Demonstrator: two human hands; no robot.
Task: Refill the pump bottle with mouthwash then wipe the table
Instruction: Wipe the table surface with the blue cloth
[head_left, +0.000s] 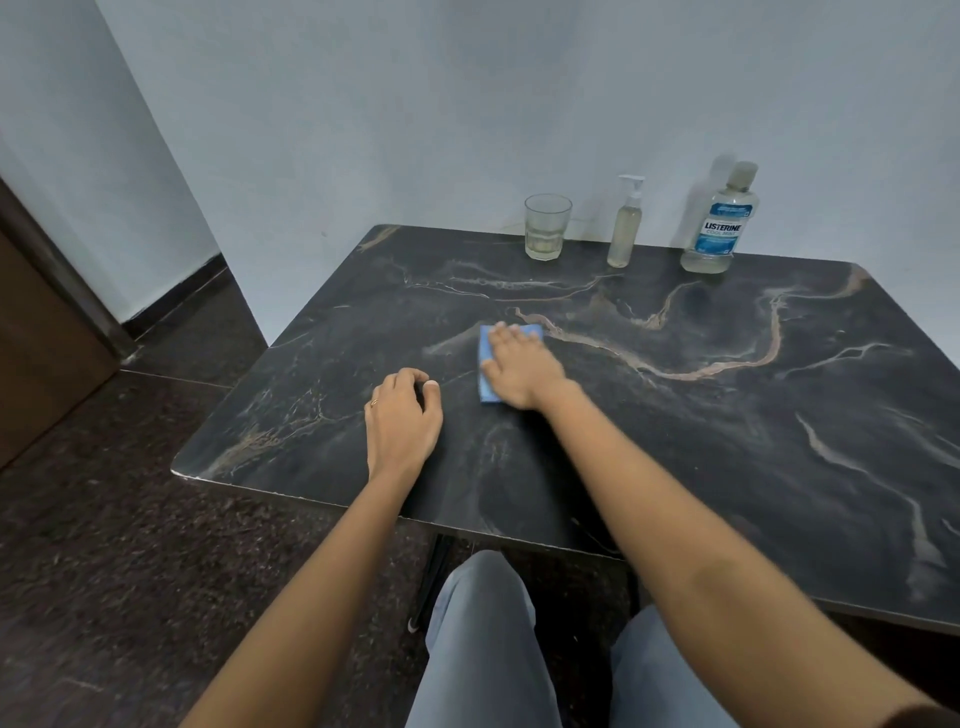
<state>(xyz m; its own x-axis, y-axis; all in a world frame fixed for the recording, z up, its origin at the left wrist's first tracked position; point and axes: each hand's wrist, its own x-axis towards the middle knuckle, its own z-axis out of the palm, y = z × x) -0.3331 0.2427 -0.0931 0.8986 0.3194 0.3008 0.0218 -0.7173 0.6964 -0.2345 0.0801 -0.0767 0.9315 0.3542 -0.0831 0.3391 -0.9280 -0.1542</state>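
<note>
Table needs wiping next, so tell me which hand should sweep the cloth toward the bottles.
Right. The right hand lies flat on the cloth, and the pump bottle and mouthwash stand far back on its side. The left hand rests on the table near the left edge, holding nothing.

Dim, even, cool light; soft shadows beneath forearms; slight motion blur; wide-angle bending at edges

Right hand (521, 370) presses blue cloth (485, 358)
</note>
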